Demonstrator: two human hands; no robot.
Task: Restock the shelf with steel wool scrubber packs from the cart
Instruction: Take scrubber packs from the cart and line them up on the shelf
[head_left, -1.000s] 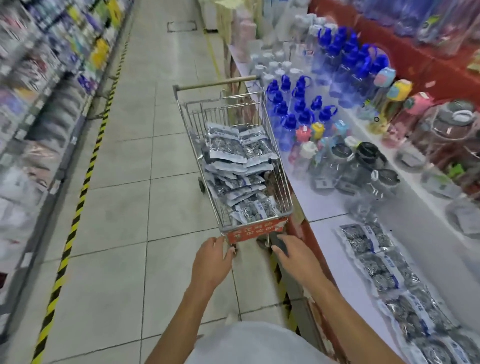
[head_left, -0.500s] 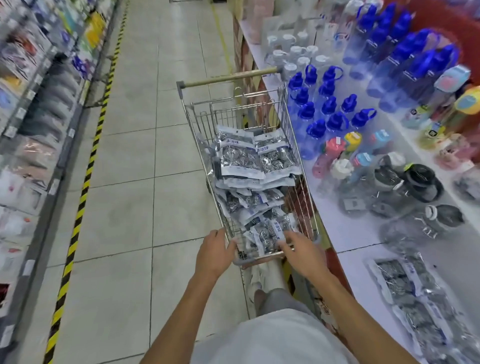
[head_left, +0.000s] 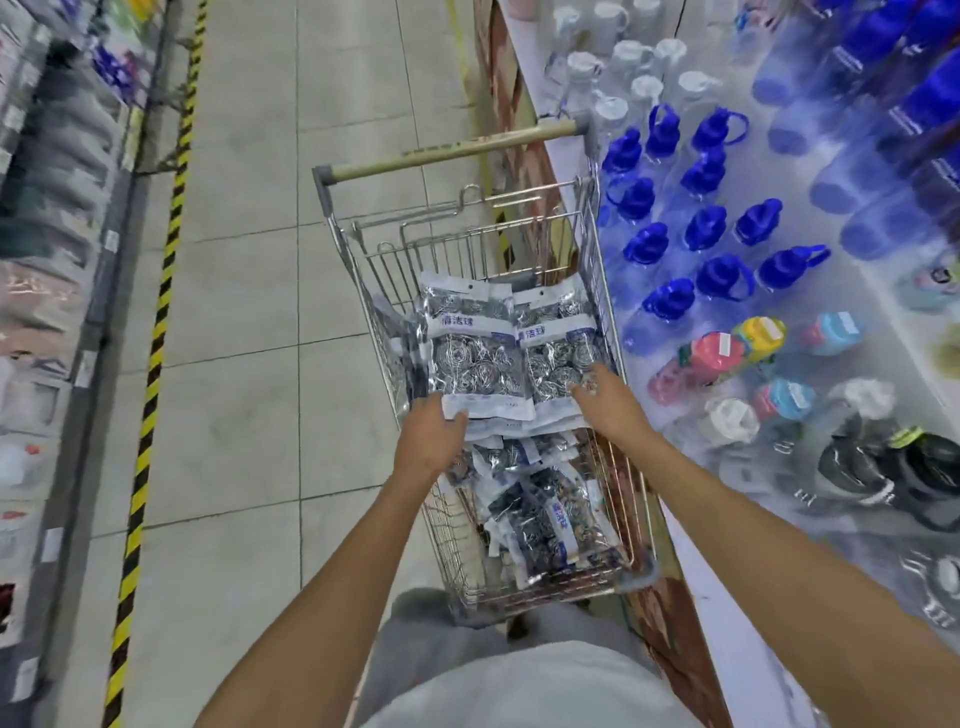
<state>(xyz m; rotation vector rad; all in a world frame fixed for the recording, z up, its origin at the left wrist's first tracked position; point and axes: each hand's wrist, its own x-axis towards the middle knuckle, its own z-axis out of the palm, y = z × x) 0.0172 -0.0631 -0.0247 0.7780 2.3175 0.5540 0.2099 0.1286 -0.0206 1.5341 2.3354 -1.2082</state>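
Fingers of the left hand (head_left: 428, 434) pinch the near edge of the top steel wool scrubber pack (head_left: 475, 353) in the cart (head_left: 605, 291). Right hand (head_left: 605, 397) fingers lie spread on the neighbouring pack (head_left: 558, 353).

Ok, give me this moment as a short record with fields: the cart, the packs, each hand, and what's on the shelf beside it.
cart: wire cart in the aisle, alongside the white shelf
packs: steel wool packs piled inside; top left pack and top right pack lie flat
left hand: left hand grips the near edge of the top left pack
right hand: right hand, fingers spread, resting on the top right pack
shelf goods: blue-capped bottles, coloured bottles nearer
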